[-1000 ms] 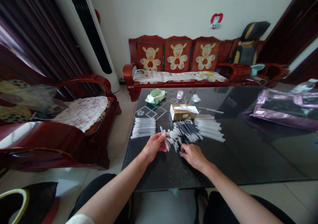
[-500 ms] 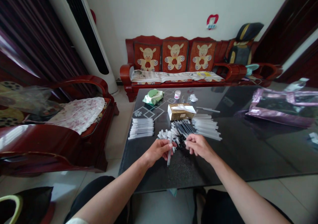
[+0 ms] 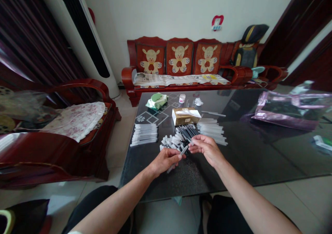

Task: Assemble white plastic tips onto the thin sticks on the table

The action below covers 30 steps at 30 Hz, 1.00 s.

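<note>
My left hand [image 3: 166,160] is closed around a translucent white pen barrel [image 3: 184,150], whose upper end points up and to the right. Close to that end, my right hand [image 3: 204,147] pinches with thumb and forefinger; a small pale bit shows there, too small to name. Beyond my hands lies a heap of white pen caps [image 3: 172,141], with small black parts partly hidden by my fingers. Thin dark refills [image 3: 187,131] lie bunched behind it. On the right are rows of pale pen barrels [image 3: 211,130]; on the left, a row of pens with dark refills inside [image 3: 144,133].
A gold tissue box [image 3: 185,119] stands behind the refills on the dark glossy table [image 3: 160,187]. Farther back are green wipes [image 3: 157,101], a small white cup [image 3: 182,98] and crumpled tissue [image 3: 198,102]. A pink-edged clear bag [image 3: 287,118] lies at right.
The barrel in my left hand has turned from nearly upright to slanting up right. My right hand has come closer to its end. The whole view has shifted slightly.
</note>
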{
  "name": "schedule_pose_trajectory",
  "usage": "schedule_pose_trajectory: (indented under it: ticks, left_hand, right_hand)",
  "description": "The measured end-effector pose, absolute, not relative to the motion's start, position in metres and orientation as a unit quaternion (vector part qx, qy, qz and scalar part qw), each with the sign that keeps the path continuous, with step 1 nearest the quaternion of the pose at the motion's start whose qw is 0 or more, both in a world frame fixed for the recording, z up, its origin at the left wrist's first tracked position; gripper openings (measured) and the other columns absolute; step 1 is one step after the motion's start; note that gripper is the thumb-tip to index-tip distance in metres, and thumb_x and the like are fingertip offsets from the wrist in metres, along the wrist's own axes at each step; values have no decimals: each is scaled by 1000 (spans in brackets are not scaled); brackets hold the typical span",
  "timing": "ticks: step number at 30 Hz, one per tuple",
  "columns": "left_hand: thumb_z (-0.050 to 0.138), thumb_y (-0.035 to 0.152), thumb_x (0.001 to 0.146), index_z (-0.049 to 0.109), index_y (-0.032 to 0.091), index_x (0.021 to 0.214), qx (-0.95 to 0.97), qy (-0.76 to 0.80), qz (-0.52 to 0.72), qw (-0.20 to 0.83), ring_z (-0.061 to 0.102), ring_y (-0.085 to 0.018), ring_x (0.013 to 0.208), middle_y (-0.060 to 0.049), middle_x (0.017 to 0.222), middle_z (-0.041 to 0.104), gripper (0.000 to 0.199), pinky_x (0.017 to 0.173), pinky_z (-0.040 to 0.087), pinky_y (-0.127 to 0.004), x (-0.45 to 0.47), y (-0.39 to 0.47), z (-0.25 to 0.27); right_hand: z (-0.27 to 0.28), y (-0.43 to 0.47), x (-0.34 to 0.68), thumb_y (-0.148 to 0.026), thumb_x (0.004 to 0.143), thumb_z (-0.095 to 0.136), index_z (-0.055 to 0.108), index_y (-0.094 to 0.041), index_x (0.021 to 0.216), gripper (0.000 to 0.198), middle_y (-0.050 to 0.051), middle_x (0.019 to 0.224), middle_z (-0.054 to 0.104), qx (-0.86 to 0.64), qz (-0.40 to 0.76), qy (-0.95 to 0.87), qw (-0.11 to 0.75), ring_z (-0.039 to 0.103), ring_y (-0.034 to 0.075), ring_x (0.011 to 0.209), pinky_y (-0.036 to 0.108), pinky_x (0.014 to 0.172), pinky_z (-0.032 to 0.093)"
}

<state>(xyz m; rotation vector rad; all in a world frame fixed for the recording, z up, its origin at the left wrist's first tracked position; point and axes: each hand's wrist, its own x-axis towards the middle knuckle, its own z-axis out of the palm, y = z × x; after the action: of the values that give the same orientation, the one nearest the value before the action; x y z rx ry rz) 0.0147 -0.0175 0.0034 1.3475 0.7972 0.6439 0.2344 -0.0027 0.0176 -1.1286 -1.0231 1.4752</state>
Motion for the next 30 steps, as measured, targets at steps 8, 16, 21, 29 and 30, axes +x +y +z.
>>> schedule_pose_trajectory:
  ticks: [8,16,21,29,30]
  left_hand:
    - [55,52,82,70,12,101,611,367,288,640,44,-6,45,3,58,47,47,43,35,-18,15,-16,-2]
    - [54,54,82,70,11,100,624,370,293,623,42,-6,43,4,56,45,49,41,34,-18,16,-14,-3]
    - [53,53,83,71,11,90,634,384,305,598,39,-6,43,3,54,44,46,40,27,-18,16,-13,-3]
    - [54,51,82,72,10,86,632,395,297,597,36,-6,45,3,55,43,44,41,25,-19,11,-10,3]
    - [55,51,81,72,10,86,628,393,295,604,36,-6,45,3,55,43,44,41,25,-19,10,-10,4]
  right_hand:
    - [14,-6,226,-31,71,75,58,-14,86,28,9,76,73,-459,610,-404,504,70,19,65,29,61,57]
    - [13,-9,221,-31,72,74,58,-14,87,27,7,75,72,-455,609,-431,486,70,19,65,30,61,56]
    - [13,-10,217,-32,72,73,60,-13,100,36,7,75,72,-463,593,-452,479,70,20,66,30,61,56]
    - [21,-9,223,-38,73,71,65,-10,98,39,11,76,73,-454,614,-493,417,71,21,66,33,62,57]
    - [23,-9,224,-38,72,71,65,-10,98,38,11,77,73,-453,616,-500,407,71,21,66,34,62,57]
